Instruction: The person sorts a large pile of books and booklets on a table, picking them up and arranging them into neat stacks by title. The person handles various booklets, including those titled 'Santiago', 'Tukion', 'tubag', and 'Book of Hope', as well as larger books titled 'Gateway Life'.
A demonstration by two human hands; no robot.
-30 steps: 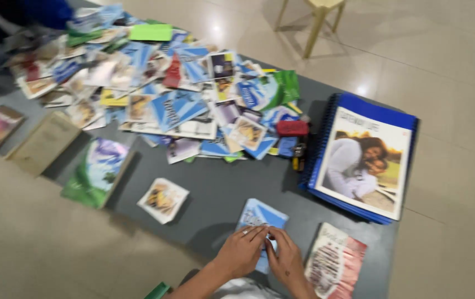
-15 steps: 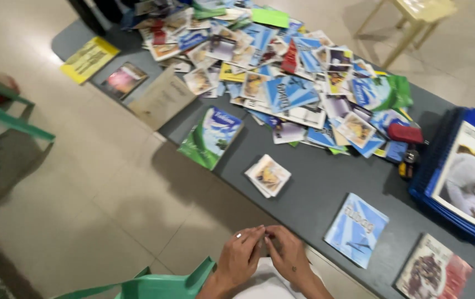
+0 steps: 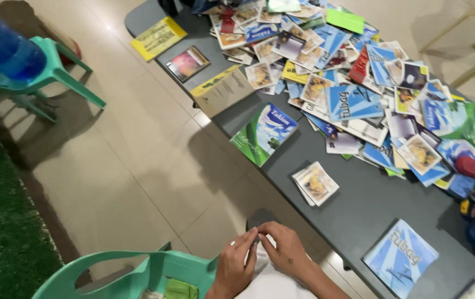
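Looking down, I see my left hand (image 3: 236, 268) and right hand (image 3: 284, 250) pressed together at the fingertips over my lap, holding nothing I can make out, beside a green plastic chair (image 3: 132, 272) and short of the grey table (image 3: 359, 207), where a small booklet stack (image 3: 315, 183) lies nearest.
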